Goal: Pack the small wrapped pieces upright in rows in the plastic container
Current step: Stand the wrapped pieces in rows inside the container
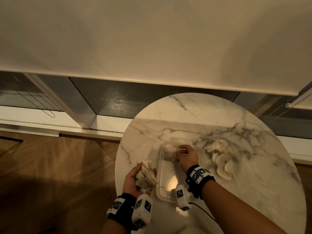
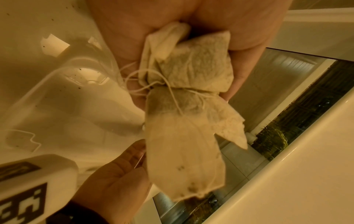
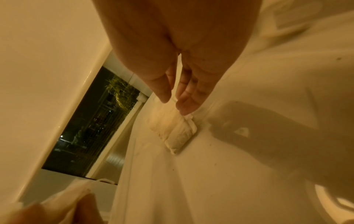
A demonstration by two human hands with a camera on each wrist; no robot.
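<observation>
Lower centre of the head view: left hand (image 1: pixel 133 179) cupped around a bunch of tea bags (image 1: pixel 146 176) (strings tangled). Just right, clear plastic container (image 1: pixel 166 196). Right hand (image 1: pixel 186 156), fingers straight, touches upright tea bags (image 3: pixel 172 128) at its far end. Loose pile (image 1: pixel 217 157) further right on marble table (image 1: pixel 185 115).

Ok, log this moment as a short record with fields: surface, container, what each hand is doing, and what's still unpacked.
surface: round marble table
container: clear plastic container, a few wrapped pieces at its far end
left hand: grips a bundle of wrapped pieces beside the container
right hand: fingers straight, at the packed pieces
unpacked: loose pile on the table, right of the container
</observation>
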